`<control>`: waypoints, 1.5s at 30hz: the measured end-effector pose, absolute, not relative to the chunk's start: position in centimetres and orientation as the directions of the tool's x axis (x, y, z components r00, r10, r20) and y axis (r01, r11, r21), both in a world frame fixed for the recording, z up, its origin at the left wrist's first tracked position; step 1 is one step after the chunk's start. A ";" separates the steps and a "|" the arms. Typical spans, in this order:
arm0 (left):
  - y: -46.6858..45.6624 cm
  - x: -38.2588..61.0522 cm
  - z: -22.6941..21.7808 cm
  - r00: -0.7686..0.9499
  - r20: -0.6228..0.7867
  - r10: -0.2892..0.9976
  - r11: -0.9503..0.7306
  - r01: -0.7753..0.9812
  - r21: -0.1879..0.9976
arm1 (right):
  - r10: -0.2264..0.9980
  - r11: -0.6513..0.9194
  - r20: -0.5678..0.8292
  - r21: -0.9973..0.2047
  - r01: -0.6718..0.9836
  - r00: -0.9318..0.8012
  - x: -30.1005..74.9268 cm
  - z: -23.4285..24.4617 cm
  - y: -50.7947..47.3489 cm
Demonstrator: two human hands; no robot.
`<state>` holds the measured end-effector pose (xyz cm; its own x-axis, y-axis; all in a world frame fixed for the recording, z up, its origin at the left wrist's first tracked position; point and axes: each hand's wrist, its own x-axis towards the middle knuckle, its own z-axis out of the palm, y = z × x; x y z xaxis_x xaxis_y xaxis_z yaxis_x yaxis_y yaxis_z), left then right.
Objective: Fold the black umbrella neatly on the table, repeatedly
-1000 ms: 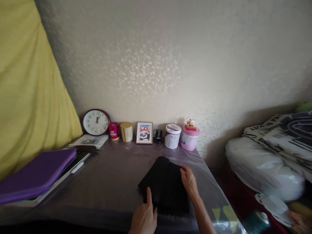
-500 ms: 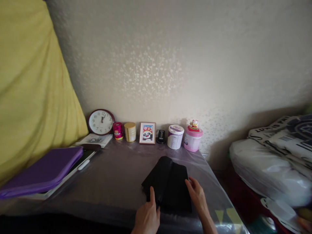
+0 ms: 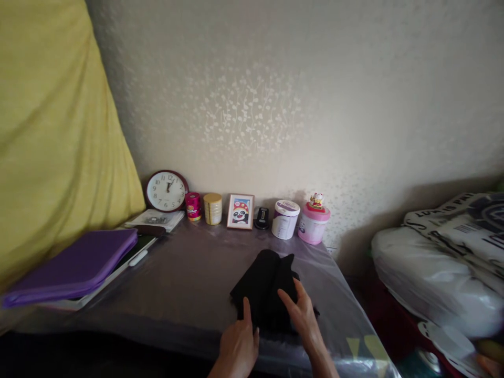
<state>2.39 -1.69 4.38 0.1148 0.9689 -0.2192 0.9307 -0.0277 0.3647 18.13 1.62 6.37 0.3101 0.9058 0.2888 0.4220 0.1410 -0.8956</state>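
A folded black cloth [image 3: 263,286] lies on the plastic-covered table [image 3: 185,278], near its front edge. My left hand [image 3: 238,344] rests at the cloth's near left corner with the index finger stretched out onto it and the other fingers curled. My right hand [image 3: 301,312] is on the cloth's right side, its fingers bent round a fold that has come over towards the middle. The far right corner of the cloth stands up a little.
Along the wall stand a round clock [image 3: 167,190], a red tin [image 3: 192,206], a yellow tin [image 3: 212,208], a panda picture frame [image 3: 240,211], a white tub [image 3: 285,219] and a pink tub [image 3: 313,224]. A purple case [image 3: 74,265] lies left. Bagged bedding [image 3: 437,283] is piled right.
My right hand has moved left from the cloth's right edge, bringing that side over towards the middle, so the cloth looks narrower. My left hand has stayed put.
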 end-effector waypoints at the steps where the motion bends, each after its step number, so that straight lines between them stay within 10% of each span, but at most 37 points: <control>1: -1.7 2.4 4.3 0.112 -0.212 0.971 -0.029 0.932 0.362 | 0.919 0.155 0.278 -0.906 0.393 0.279 17.5 6.8 2.0; 10: -1.7 2.9 4.4 0.114 -0.209 0.971 -0.041 0.945 0.324 | 0.963 0.191 0.245 -0.915 0.355 0.113 12.3 6.8 5.2; 19: -1.7 2.5 4.4 0.152 -0.212 0.965 -0.071 0.934 0.350 | 0.997 0.045 0.076 -0.611 0.791 0.002 10.8 6.0 6.6; 27: -2.3 1.0 4.2 0.194 -0.025 0.981 -0.181 0.948 0.261 | 0.978 0.197 0.057 -0.577 0.793 -0.201 10.3 7.1 6.0; 35: -1.8 2.2 5.2 0.172 -0.149 0.974 -0.118 0.941 0.316 | 0.913 0.361 0.057 -0.576 0.734 -0.404 11.1 7.6 6.2; 45: -1.3 2.0 4.6 0.178 -0.205 0.963 -0.104 0.939 0.327 | 0.814 0.581 0.463 -0.627 0.520 -0.351 14.0 6.6 3.8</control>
